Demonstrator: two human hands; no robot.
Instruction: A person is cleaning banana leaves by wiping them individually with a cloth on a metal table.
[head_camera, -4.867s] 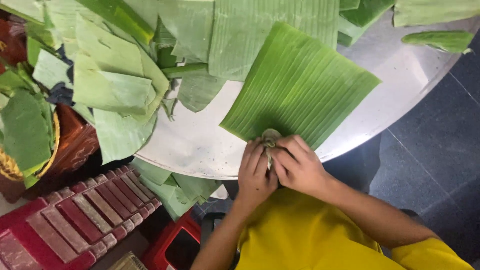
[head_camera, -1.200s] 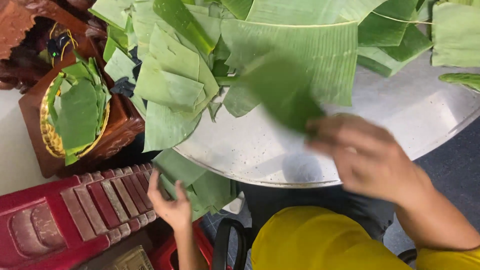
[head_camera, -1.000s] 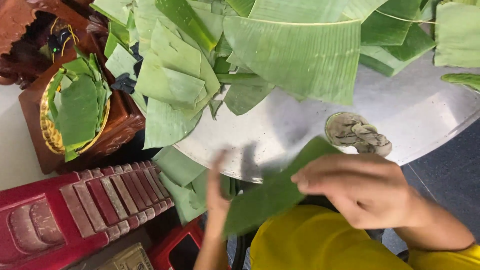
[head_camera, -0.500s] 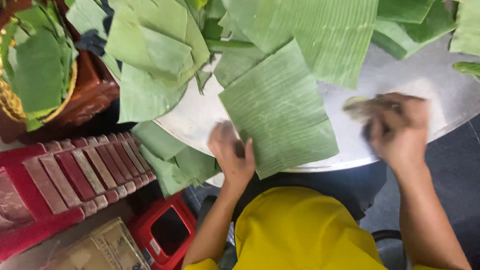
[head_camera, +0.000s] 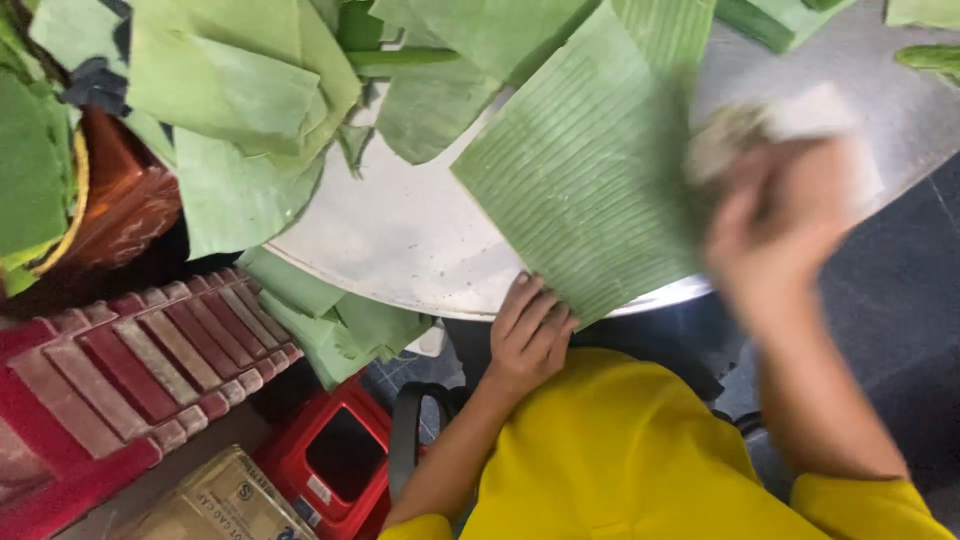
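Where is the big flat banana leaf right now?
In the head view, the banana leaf lies on the round metal table, near its edge, with the left hand pressing its near corner.

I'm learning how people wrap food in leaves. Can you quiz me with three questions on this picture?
1. True or false: the left hand presses on the near corner of the banana leaf.
2. What does the leaf lie on? A) red crate B) round metal table C) cardboard box
3. Fill in: the right hand is too ____ to show what its grip holds.

Key: 1 true; 2 B; 3 blurred.
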